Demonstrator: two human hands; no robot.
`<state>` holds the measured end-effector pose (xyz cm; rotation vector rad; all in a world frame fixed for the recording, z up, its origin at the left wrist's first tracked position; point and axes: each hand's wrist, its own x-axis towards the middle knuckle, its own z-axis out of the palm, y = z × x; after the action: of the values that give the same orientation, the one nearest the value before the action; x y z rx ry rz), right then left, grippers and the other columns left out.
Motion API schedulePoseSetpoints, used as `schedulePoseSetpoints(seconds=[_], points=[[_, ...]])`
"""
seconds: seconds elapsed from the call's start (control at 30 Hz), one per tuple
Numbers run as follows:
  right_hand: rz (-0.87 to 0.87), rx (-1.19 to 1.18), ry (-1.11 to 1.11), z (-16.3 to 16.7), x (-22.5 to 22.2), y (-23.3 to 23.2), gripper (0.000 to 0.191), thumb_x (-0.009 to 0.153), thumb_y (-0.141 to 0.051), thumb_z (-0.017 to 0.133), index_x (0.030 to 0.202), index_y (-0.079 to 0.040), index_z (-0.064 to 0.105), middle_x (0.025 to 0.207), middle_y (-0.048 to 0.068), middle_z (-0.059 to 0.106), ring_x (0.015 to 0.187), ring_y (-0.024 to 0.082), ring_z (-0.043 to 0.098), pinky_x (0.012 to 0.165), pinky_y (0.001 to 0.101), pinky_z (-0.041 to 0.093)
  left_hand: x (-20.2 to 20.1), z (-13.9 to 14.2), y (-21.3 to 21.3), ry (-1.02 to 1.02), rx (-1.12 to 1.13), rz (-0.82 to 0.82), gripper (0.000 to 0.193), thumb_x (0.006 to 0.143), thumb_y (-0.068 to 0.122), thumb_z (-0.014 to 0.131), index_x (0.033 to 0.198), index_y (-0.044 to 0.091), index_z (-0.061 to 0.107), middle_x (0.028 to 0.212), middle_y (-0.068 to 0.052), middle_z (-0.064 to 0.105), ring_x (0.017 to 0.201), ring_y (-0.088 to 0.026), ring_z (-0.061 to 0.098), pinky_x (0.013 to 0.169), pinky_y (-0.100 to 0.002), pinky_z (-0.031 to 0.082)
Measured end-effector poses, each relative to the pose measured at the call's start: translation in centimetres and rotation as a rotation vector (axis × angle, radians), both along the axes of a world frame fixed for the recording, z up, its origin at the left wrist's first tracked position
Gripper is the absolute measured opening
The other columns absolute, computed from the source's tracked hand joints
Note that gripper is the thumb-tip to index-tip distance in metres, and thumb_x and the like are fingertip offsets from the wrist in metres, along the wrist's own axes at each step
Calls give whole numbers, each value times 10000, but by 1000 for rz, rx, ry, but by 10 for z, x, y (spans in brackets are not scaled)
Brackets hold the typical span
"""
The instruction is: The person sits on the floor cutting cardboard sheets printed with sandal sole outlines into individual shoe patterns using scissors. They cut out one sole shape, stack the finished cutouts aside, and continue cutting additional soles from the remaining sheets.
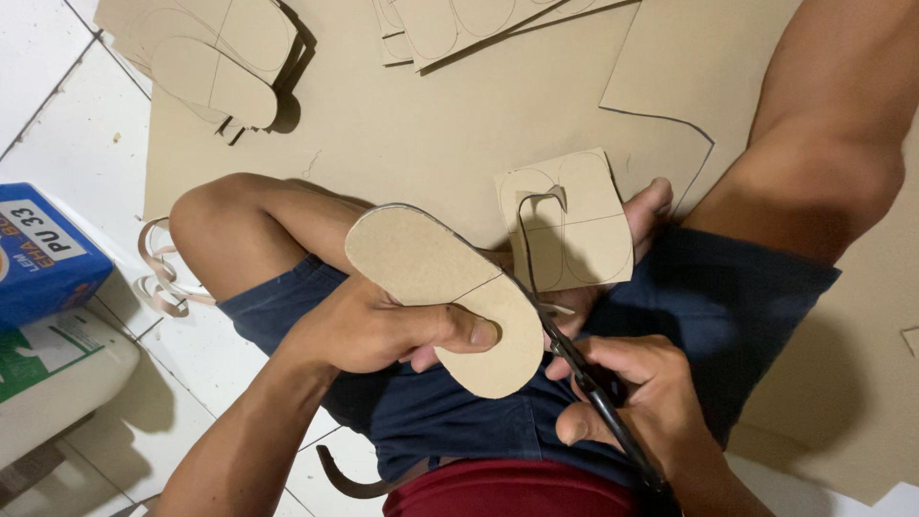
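Now the left hand (369, 330) comes in from the lower left, forearm raised over the lap. Its thumb is pressed on top of a sole-shaped cardboard piece (445, 297) and the other fingers are under it, so it pinches the piece flat above the dark shorts (728, 306). The right hand (637, 397) is closed around the handles of black scissors (593, 378). The blades point up to the left and meet the edge of the sole, beside an attached square offcut (570, 225).
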<state>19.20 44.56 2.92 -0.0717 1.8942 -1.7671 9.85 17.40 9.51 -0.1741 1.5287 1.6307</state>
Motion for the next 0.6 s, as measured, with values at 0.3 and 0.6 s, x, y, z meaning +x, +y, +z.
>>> schedulePoseSetpoints(seconds=[0.3, 0.6], points=[[26, 140, 148, -5, -2, 9, 425, 673, -432, 906, 794, -49, 767, 559, -32, 643, 444, 53, 583, 433, 237, 435, 3, -11, -7, -63, 61, 23, 176, 802, 71, 755, 939, -32, 796, 651, -39, 687, 453, -82, 499, 385, -253, 348], [-344, -3, -131, -25, 11, -8, 358, 742, -80, 809, 1060, 51, 709, 856, 88, 689, 744, 111, 613, 650, 268, 496, 23, -32, 34, 150, 205, -91, 262, 987, 146, 697, 1185, -27, 699, 855, -46, 677, 633, -76, 561, 527, -236, 449]])
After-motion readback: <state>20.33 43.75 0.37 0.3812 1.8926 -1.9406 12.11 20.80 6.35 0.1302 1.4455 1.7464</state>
